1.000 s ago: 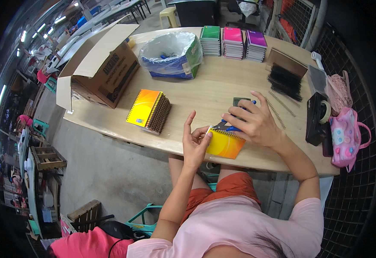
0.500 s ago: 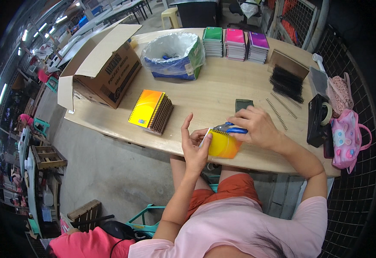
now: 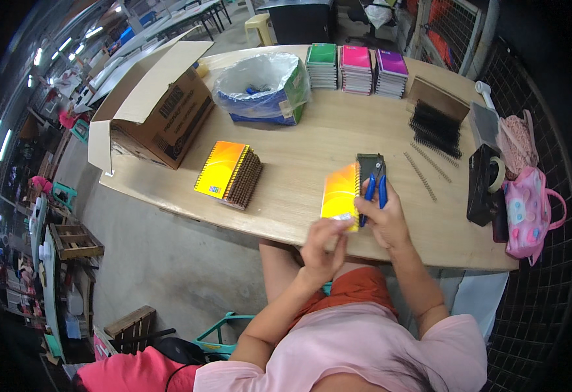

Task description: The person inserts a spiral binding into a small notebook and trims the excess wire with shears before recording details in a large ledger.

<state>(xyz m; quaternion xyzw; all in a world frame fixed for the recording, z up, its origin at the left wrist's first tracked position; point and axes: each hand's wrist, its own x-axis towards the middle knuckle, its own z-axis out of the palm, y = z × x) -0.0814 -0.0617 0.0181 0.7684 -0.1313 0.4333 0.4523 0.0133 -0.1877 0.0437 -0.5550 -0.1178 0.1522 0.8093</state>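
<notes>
An orange-yellow spiral notebook stands upright at the near edge of the wooden table. My left hand grips its lower corner. My right hand holds blue-handled pliers against the notebook's spiral edge, with the jaws pointing away from me over a dark pad on the table. A stack of orange spiral notebooks lies to the left of my hands.
An open cardboard box sits at the far left, a plastic-lined bin behind the middle. Green, pink and purple notebook stacks line the far edge. Black binding coils, a tape dispenser and a pink bag lie right.
The notebook has been turned from flat and low to upright on the table edge. My right hand now holds the pliers along its spiral, and my left hand has dropped to the bottom corner.
</notes>
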